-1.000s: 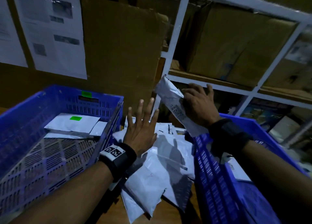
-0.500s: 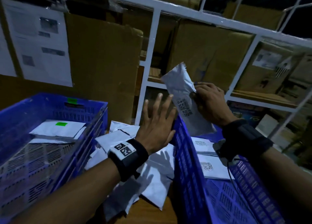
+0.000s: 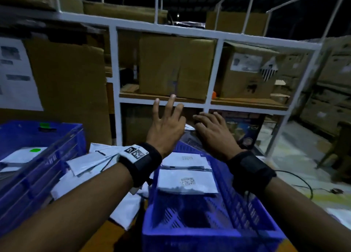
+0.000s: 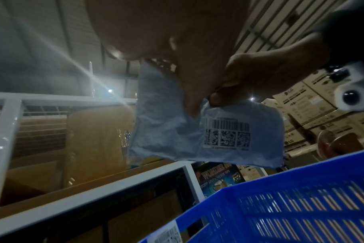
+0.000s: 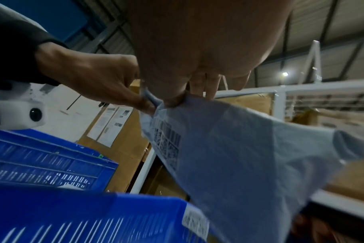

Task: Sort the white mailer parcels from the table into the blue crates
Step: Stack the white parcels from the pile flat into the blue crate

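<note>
A white mailer [image 3: 188,127] with a barcode label [image 4: 226,133] hangs over the far end of the right blue crate [image 3: 190,234]. Most of it is hidden behind my hands in the head view. My right hand [image 3: 212,132] pinches its top edge between thumb and fingers. My left hand [image 3: 167,130] is beside it, fingers pointing up, and its thumb [image 5: 144,105] pinches the mailer's corner. Two mailers [image 3: 186,181] lie flat in the right crate. More mailers [image 3: 91,162] are piled on the table between the crates. The left blue crate [image 3: 38,125] holds a mailer with a green sticker [image 3: 24,154].
A white metal rack [image 3: 114,80] with cardboard boxes [image 3: 176,67] stands right behind the crates. Printed sheets [image 3: 17,77] hang on cardboard at the left. A black cable [image 3: 303,185] lies on the floor to the right. The wooden table [image 3: 106,238] shows between the crates.
My right hand has lowered the mailer from upright above the crate to the crate's far end. My left hand moved right and took hold of it. The head view swung right.
</note>
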Tool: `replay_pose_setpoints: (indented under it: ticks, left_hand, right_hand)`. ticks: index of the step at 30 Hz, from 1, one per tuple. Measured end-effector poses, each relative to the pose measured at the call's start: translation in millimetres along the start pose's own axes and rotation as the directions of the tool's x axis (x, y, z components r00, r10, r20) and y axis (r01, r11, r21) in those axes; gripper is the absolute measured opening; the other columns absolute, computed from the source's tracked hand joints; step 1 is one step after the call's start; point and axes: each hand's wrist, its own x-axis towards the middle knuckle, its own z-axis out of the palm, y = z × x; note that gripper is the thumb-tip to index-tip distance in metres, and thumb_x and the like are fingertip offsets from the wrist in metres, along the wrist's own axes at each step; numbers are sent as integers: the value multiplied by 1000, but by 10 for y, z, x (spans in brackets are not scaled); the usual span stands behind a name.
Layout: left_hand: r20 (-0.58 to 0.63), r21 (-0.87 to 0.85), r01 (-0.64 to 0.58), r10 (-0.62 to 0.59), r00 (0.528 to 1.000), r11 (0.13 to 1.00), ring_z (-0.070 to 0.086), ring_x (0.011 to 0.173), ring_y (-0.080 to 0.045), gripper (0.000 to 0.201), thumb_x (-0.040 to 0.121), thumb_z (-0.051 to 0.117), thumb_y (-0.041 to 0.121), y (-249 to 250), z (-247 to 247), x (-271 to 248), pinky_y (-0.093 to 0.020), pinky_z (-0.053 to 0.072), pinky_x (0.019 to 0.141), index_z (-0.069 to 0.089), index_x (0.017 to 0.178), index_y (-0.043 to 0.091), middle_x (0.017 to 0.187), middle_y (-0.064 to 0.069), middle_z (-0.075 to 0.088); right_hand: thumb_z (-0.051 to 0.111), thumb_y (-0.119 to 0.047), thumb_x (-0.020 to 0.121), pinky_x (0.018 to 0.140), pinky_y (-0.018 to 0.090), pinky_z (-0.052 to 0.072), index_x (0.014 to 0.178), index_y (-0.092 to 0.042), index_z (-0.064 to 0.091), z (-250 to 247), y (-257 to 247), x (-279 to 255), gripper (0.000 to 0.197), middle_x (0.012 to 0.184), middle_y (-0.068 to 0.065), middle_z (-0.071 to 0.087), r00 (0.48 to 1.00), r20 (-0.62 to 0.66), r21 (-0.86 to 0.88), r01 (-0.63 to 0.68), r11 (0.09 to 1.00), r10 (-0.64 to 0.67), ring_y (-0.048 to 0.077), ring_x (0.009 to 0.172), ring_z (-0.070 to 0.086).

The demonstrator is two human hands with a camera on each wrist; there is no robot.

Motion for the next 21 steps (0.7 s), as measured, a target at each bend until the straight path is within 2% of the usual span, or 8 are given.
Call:
replay_pose_setpoints:
  ticks: [3,5,7,9,11,14,17,21]
  left_hand:
    - [98,2,26,-26,995,1000,5,151,-38,23,84,71,15,180,-22,6,-68,5,113,60,104,18,155,-11,32]
    - [151,-15,40,-37,988,999,-3,152,-36,26,89,64,16,265,-22,30,-68,1,114,57,114,19,159,-10,25]
    - [182,-6,51,-49,982,999,-10,152,-35,26,94,57,17,317,2,66,-69,-3,114,55,120,18,162,-10,19]
    - [198,36,67,-73,977,997,-21,149,-37,31,96,51,19,378,60,109,-68,-10,113,51,127,14,166,-13,3]
    - [193,56,129,-137,972,990,-33,144,-39,65,97,51,28,444,159,131,-65,-17,113,25,151,5,162,-18,-23]
    - [216,-10,173,-167,962,985,-37,142,-37,97,96,53,32,586,280,147,-63,-18,113,-19,153,2,154,-18,-41]
    - [302,-86,206,-171,938,975,-39,141,-38,101,97,51,35,775,365,171,-62,-25,107,-29,149,1,150,-19,-45]
    - [481,-158,316,-207,852,935,-40,139,-40,112,94,58,42,977,556,71,-63,-25,107,-31,148,2,149,-20,-46]
  right_hand:
    - [40,-53,94,84,42,46,118,-13,54,85,116,-222,49,115,12,63,981,154,137,-141,981,119,33,104,58]
    - [49,-40,95,76,42,43,114,-12,51,175,183,-324,34,110,13,61,967,218,133,-165,977,134,35,100,57]
    - [51,-26,94,84,43,42,113,-12,51,276,225,-370,24,122,14,58,963,232,98,-165,981,139,36,112,54]
    - [52,-23,95,104,49,38,118,-11,52,357,244,-352,26,145,16,46,968,180,67,-188,980,174,35,134,41]
    - [48,-26,99,115,56,25,115,-12,52,398,238,-279,21,158,16,27,970,124,31,-215,976,210,35,147,20]
    - [43,-19,100,119,59,5,118,-11,49,445,242,-177,21,164,17,2,952,190,-22,-239,971,238,35,150,-8]
    - [47,-12,96,119,59,-1,127,-11,47,489,271,-119,31,164,15,-5,922,290,-52,-253,966,257,37,149,-14]
    - [50,-27,98,118,60,2,125,-20,55,615,331,-66,29,163,9,0,841,474,-58,-265,962,261,38,149,-6]
